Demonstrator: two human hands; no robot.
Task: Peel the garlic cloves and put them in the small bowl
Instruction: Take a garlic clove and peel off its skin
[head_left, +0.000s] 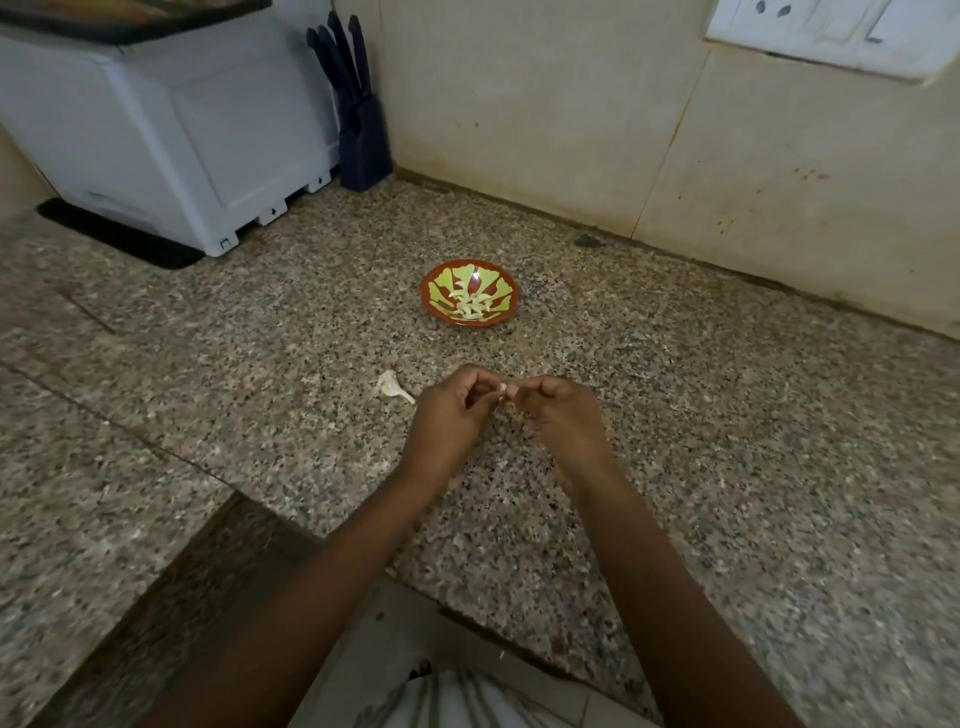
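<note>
A small red bowl (434, 286) with a green leaf pattern stands on the granite counter and holds several peeled garlic cloves (471, 305). Nearer to me, my left hand (449, 415) and my right hand (563, 418) meet above the counter, and both pinch one small garlic clove (503, 388) between their fingertips. Only a pale tip of that clove shows between the fingers. A piece of garlic with its stem and skin (392, 387) lies on the counter just left of my left hand.
A white appliance (171, 135) on a black mat stands at the back left, with a dark knife block (363, 140) beside it in the corner. Tiled walls (571, 114) close the back and right. The counter's front edge (467, 618) runs below my forearms.
</note>
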